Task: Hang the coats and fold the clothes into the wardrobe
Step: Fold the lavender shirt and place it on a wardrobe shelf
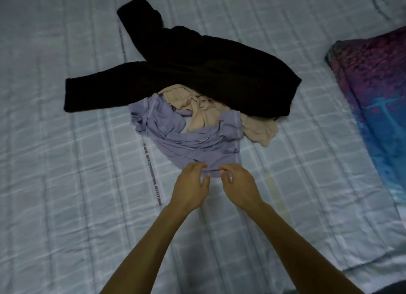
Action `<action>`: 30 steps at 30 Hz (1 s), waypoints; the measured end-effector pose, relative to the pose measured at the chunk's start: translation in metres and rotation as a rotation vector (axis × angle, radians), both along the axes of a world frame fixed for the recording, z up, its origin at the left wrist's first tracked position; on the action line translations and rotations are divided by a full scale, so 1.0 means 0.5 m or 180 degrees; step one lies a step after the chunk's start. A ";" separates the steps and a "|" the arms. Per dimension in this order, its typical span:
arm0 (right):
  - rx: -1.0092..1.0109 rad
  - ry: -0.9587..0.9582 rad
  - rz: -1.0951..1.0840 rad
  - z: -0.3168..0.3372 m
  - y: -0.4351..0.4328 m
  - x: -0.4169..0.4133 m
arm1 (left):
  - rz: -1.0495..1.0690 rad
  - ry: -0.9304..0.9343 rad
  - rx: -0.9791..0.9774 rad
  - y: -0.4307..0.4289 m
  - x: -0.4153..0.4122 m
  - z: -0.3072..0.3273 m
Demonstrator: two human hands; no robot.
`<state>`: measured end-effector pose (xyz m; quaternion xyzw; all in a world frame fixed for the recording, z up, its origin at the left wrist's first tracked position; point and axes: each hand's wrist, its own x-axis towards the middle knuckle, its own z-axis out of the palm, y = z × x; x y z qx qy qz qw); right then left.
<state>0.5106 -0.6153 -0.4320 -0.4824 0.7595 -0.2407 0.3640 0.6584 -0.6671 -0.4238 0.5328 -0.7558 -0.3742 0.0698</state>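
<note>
Garments: three: black coat (197, 62), beige garment (198, 115), lilac garment (197, 144).
Hands: left hand (190, 187), right hand (238, 187), at lilac garment's near hem.
Fingers (198, 166): pinching it.

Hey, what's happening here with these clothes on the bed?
A person is sorting a small pile of clothes on a bed with a pale checked cover. The left hand and right hand both pinch the near edge of a crumpled lilac garment. A beige garment lies bunched behind it, partly under a black coat spread across the bed. Nothing looks folded or hung yet. A colourful blanket lies at the right.
</note>
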 end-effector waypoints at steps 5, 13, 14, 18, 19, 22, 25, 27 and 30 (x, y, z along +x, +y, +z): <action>0.0280 0.0206 -0.0091 -0.095 -0.023 -0.032 | -0.0419 -0.0215 -0.0016 -0.058 -0.067 -0.126; 0.0578 0.0251 -0.0289 -0.195 -0.049 -0.063 | -0.1112 -0.0767 -0.0319 -0.110 -0.143 -0.256; 0.0558 0.0254 -0.0262 -0.201 -0.051 -0.062 | -0.1169 -0.0865 -0.0194 -0.112 -0.142 -0.269; 0.0305 0.0283 -0.0163 -0.202 -0.048 -0.051 | -0.0907 -0.0328 0.0159 -0.116 -0.111 -0.271; 0.0278 0.0268 -0.0133 -0.194 -0.047 -0.048 | -0.0795 -0.0178 0.0329 -0.118 -0.100 -0.257; 0.0163 0.0165 -0.0026 -0.164 -0.048 -0.032 | -0.0665 0.0123 0.0456 -0.128 -0.069 -0.199; 0.0042 0.0077 0.0054 -0.117 -0.070 -0.011 | -0.0685 0.0486 0.0344 -0.143 -0.045 -0.104; 0.0072 -0.0025 0.0115 -0.073 -0.096 0.006 | -0.0679 0.0555 0.0269 -0.150 -0.027 -0.032; -0.0026 -0.0461 0.0219 -0.007 -0.122 0.035 | -0.0653 0.0634 -0.0024 -0.156 0.011 0.069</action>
